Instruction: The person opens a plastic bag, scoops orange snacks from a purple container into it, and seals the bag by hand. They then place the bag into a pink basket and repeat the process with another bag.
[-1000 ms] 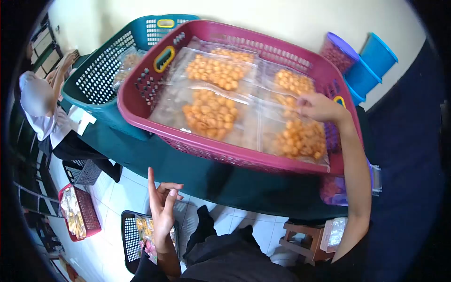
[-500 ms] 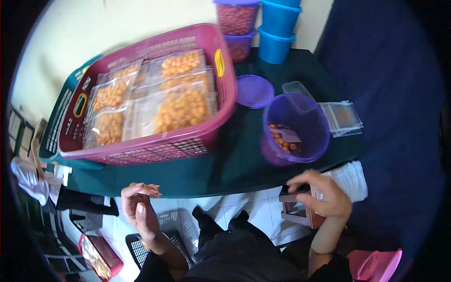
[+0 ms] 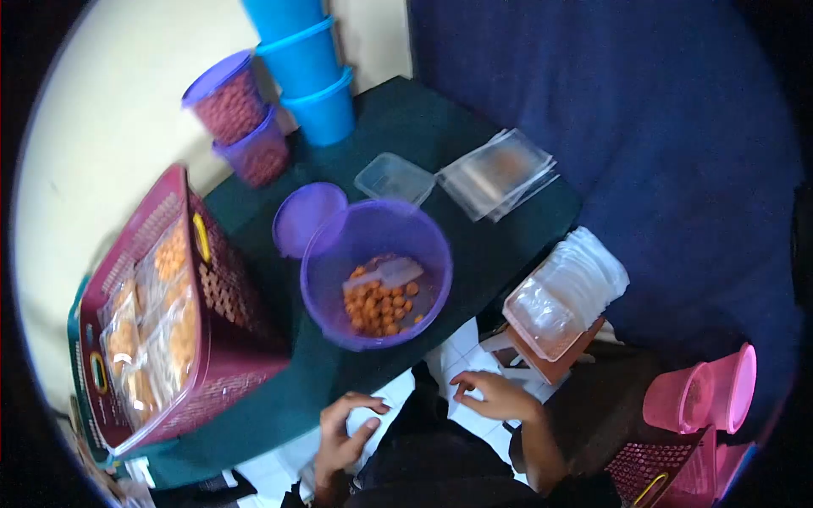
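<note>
My left hand (image 3: 347, 432) hovers just off the front edge of the table with its thumb and fingers apart, holding nothing. To its right, my right hand (image 3: 495, 396) is also in the air, fingers loosely bent and nothing visible in them. In front of both hands a purple bucket (image 3: 322, 275) stands on the dark green table (image 3: 241, 415). Round orange-brown snacks (image 3: 373, 309) lie at its bottom, with a pale scoop (image 3: 398, 273) on top of them. A round purple lid (image 3: 296, 222) lies beside the bucket, partly behind it.
At left, a maroon basket (image 3: 241, 309) holds several bags of snacks (image 3: 172, 254). Flat packets (image 3: 500, 173) and a clear plastic container (image 3: 391, 178) lie behind the bucket. Blue tubs (image 3: 326, 110) and purple-lidded tubs (image 3: 229, 110) are stacked at the back. Plastic bags (image 3: 580, 271) sit right; pink buckets (image 3: 673, 398) stand lower right.
My view has swung to the right, so the basket and bucket appear further left. Both hands have come closer together and nearer to my body, still holding nothing.
</note>
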`<state>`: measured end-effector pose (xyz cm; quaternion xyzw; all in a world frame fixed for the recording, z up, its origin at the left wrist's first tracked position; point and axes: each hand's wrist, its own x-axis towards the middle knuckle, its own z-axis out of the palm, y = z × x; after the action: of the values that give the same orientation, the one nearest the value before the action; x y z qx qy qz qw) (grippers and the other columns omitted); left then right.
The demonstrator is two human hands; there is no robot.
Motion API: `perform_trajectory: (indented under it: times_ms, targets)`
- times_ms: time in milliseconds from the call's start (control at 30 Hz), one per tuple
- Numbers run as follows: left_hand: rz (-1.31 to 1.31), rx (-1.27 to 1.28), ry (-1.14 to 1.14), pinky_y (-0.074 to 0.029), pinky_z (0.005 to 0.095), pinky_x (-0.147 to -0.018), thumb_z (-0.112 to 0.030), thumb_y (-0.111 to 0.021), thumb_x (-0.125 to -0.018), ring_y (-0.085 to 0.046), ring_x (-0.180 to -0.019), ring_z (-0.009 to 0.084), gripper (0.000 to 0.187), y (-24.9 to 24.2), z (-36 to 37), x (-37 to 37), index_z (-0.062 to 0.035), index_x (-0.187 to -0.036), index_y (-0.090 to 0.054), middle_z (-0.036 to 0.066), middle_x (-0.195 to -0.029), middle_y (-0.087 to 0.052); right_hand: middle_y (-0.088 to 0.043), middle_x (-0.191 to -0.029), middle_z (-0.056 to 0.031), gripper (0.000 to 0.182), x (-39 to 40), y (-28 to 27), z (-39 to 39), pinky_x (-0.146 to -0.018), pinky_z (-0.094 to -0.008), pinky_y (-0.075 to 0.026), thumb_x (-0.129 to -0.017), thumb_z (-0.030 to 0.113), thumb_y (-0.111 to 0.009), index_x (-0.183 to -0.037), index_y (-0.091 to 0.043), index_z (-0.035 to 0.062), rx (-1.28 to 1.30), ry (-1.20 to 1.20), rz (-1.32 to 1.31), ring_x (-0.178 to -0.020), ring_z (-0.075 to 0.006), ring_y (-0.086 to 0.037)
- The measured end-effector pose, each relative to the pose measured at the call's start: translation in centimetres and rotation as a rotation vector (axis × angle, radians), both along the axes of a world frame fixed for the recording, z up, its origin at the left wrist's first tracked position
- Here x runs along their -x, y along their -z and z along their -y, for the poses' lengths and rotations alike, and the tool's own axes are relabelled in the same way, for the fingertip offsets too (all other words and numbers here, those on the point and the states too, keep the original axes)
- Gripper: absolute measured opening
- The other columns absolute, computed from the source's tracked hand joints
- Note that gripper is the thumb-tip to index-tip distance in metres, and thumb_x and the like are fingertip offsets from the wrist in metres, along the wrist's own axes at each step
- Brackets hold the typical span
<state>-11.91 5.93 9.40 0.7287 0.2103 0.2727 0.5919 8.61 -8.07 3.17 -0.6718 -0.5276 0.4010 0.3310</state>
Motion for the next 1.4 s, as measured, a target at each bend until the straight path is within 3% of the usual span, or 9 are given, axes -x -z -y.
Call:
perform_trajectory:
  times_ms: [133,467,567,700,867,1000,1100,1167,1400]
  targets:
    - [-0.162,0.189,0.218,-0.041,0.0328,-0.077,-0.014,-0.055,-0.075,-0.055,-0.083,0.0186,0.02,2.2,-0.6,-5.1,0.0006,-0.09,-0.053,0.01,-0.082,-0.058,-0.057,-0.083,-0.0154,0.033,-1.8,1.8,0.1,-0.068,-0.0356,-0.043,-0.078,0.03,-0.049,-0.095,-0.049,0.0017,0.196,0.022,-0.003,-0.08,-0.0288,-0.055]
    - [-0.921,-0.15,1.053,-0.042,0.0355,-0.072,-0.043,-0.042,-0.08,-0.054,-0.079,0.0268,0.043,14.0,-5.1,-11.8,-0.0034,-0.092,-0.054,0.012,-0.083,-0.056,-0.058,-0.085,-0.0122,0.032,-9.5,4.0,-2.7,-0.072,-0.0382,-0.041,-0.076,0.028,-0.05,-0.097,-0.049,0.0041,0.345,0.268,0.189,-0.083,-0.0293,-0.054]
    - [-0.906,-0.16,0.914,-0.042,0.0365,-0.069,-0.044,-0.044,-0.079,-0.053,-0.077,0.0255,0.04,15.5,-5.0,-11.4,-0.0068,-0.088,-0.056,0.011,-0.083,-0.054,-0.056,-0.088,-0.0153,0.027,-12.7,4.8,-3.4,-0.073,-0.0402,-0.04,-0.074,0.023,-0.052,-0.092,-0.05,0.0035,0.252,0.353,0.184,-0.085,-0.031,-0.052]
    - [-0.535,-0.676,0.392,-0.04,0.0348,-0.075,-0.037,-0.048,-0.078,-0.052,-0.081,0.0243,0.032,13.4,-4.0,-11.5,-0.0078,-0.09,-0.054,0.012,-0.085,-0.055,-0.052,-0.088,-0.0159,0.022,-18.2,3.7,-5.7,-0.076,-0.0365,-0.039,-0.07,0.012,-0.055,-0.09,-0.05,0.0024,-0.02,0.51,0.291,-0.086,-0.0317,-0.049]
    - [-0.602,-0.561,0.257,-0.041,0.036,-0.072,-0.041,-0.047,-0.077,-0.053,-0.08,0.0254,0.034,10.5,-3.6,-13.3,-0.0105,-0.092,-0.055,0.012,-0.085,-0.055,-0.049,-0.09,-0.0162,0.023,-26.8,3.4,-11.4,-0.08,-0.0362,-0.036,-0.069,0.008,-0.055,-0.09,-0.048,0.0005,-0.355,0.598,0.45,-0.089,-0.0318,-0.046]
    - [-0.733,-0.341,0.15,-0.041,0.036,-0.072,-0.041,-0.047,-0.078,-0.053,-0.08,0.0261,0.035,9.5,-2.1,-15.0,-0.0107,-0.093,-0.055,0.012,-0.087,-0.055,-0.04,-0.116,-0.0196,0.04,-33.0,6.8,-16.4,-0.091,-0.0385,-0.028,-0.074,0.016,-0.053,-0.11,-0.043,0.0027,-0.372,0.624,0.55,-0.109,-0.0338,-0.036]
    - [-0.777,-0.066,0.126,-0.041,0.0355,-0.072,-0.04,-0.046,-0.079,-0.053,-0.081,0.0268,0.036,10.5,-0.5,-15.6,-0.0088,-0.094,-0.053,0.014,-0.088,-0.055,-0.016,-0.133,-0.0153,0.054,-34.1,7.5,-18.9,-0.098,-0.047,-0.011,-0.08,0.038,-0.041,-0.128,-0.025,0.0173,0.021,0.574,0.776,-0.121,-0.0357,-0.015]
    - [-0.758,0.195,0.173,-0.041,0.0356,-0.071,-0.038,-0.044,-0.081,-0.053,-0.083,0.0288,0.036,10.5,0.5,-16.1,-0.006,-0.095,-0.052,0.015,-0.089,-0.055,-0.016,-0.133,-0.0145,0.055,-34.4,9.1,-18.3,-0.097,-0.0479,-0.01,-0.08,0.039,-0.041,-0.128,-0.025,0.0181,0.013,0.525,0.848,-0.121,-0.0357,-0.015]
    - [-0.876,0.128,0.084,-0.039,0.0382,-0.079,-0.039,-0.043,-0.08,-0.05,-0.092,0.0317,0.04,9.2,3.4,-17.7,-0.0042,-0.098,-0.05,0.017,-0.097,-0.053,-0.017,-0.134,-0.0126,0.042,-34.4,10.2,-19.0,-0.097,-0.0485,-0.008,-0.083,0.033,-0.037,-0.124,-0.035,0.0223,0.008,0.512,0.934,-0.121,-0.0346,-0.017]
